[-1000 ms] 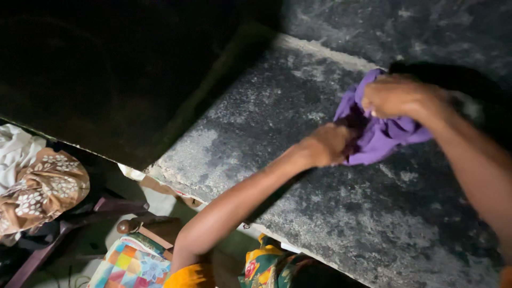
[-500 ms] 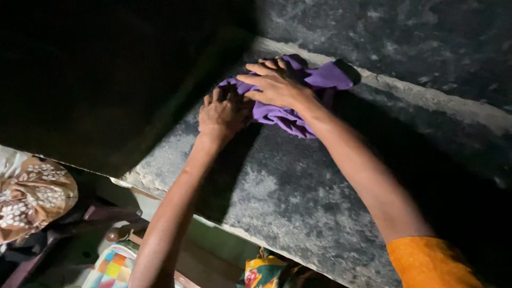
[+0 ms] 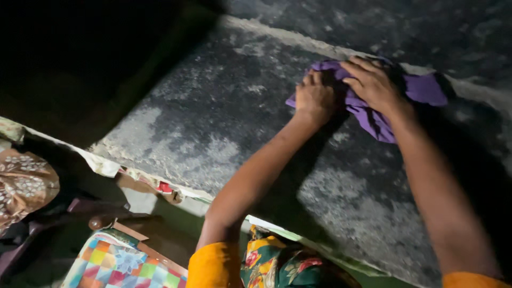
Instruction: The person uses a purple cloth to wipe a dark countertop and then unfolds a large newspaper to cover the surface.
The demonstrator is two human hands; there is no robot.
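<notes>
A crumpled purple cloth (image 3: 418,88) lies against the back edge of a dark, dusty grey stone slab (image 3: 224,122). My left hand (image 3: 314,96) presses down on the cloth's left end with curled fingers. My right hand (image 3: 373,82) lies flat over the cloth's middle, fingers spread toward the far wall. Both arms reach forward over the slab, each with an orange sleeve at the bottom of the view.
A rough grey wall (image 3: 405,26) rises behind the slab. A dark opening (image 3: 80,58) fills the upper left. Below the slab's front edge are a brown floral cloth (image 3: 24,184), a colourful patchwork fabric (image 3: 122,264) and a wooden chair part (image 3: 114,218).
Both hands and the purple cloth now sit further right in view than half a second ago, still at the slab's back edge. One second ago the cloth was bunched up between both hands.
</notes>
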